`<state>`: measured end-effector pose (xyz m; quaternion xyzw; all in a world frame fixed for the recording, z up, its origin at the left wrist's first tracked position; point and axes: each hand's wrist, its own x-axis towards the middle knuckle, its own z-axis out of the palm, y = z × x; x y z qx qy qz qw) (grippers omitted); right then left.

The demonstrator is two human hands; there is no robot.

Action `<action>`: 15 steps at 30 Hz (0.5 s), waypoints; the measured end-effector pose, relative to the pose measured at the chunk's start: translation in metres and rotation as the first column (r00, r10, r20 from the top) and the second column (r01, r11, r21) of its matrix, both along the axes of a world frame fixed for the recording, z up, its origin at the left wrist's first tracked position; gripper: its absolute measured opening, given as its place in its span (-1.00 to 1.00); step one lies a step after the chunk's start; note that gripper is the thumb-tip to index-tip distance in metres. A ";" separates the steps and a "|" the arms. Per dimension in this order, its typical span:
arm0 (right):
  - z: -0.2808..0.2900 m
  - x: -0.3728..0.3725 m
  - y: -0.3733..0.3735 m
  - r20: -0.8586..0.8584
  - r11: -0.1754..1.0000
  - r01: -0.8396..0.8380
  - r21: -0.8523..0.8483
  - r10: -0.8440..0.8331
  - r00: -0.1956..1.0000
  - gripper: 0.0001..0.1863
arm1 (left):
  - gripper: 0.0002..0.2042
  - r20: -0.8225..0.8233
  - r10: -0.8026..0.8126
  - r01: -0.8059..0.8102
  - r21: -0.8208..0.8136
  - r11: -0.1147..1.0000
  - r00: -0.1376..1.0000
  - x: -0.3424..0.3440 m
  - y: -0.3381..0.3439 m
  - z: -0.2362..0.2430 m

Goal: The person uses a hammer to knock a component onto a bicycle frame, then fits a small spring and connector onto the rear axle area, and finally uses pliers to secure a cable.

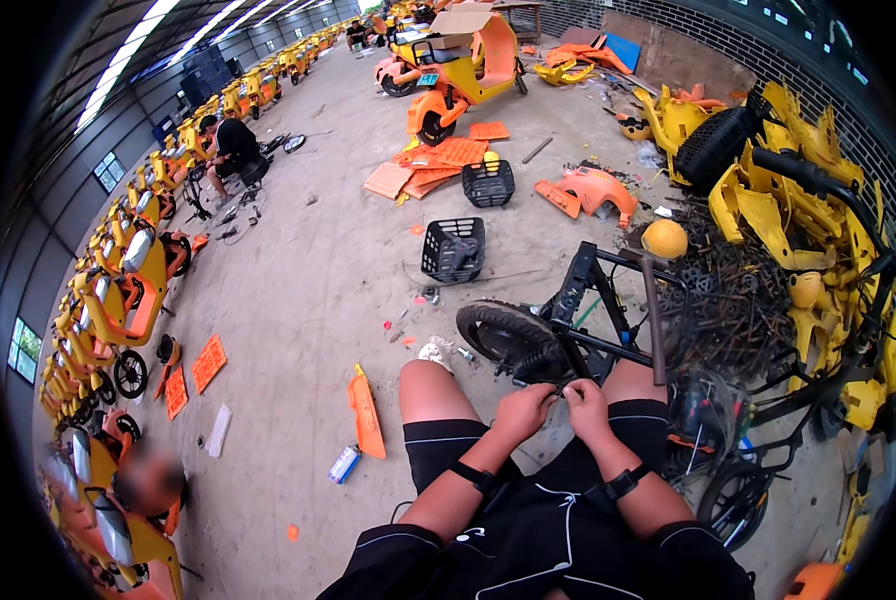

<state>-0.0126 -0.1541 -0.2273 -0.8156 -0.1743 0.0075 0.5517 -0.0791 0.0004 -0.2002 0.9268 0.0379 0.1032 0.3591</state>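
Note:
Between my knees lies a stripped black scooter frame (572, 292) with a wheel (503, 330) at its left side. My left hand (528, 409) and my right hand (587, 408) come together at the frame's near end, thumbs and fingers pinched. Whatever small dark piece sits between the fingertips is too small to name. A brown bar or tube (654, 320) stands over the right part of the frame, close to my right knee.
Black baskets (454, 250) and orange panels (438, 155) lie ahead. A pile of dark metal parts (718, 310) and yellow body panels (818, 200) crowds the right. Scooters (133, 280) line the left wall; another person (233, 150) sits near them. A box (344, 464) lies left of me.

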 end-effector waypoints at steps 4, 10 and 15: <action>-0.013 0.003 -0.004 -0.116 1.000 0.008 0.015 -0.006 0.993 -0.91 | -0.79 0.048 -0.040 0.042 -0.036 0.998 0.998 0.000 -0.001 -0.004; -0.018 0.004 -0.009 -0.472 0.977 -0.010 0.214 0.112 0.874 -0.91 | -0.81 0.107 -0.115 0.121 -0.048 0.991 0.988 0.000 0.005 -0.007; -0.012 0.001 -0.007 -0.262 0.995 -0.018 0.095 0.042 0.964 -0.89 | -0.81 0.050 0.005 0.001 -0.115 0.993 0.999 -0.002 -0.005 -0.001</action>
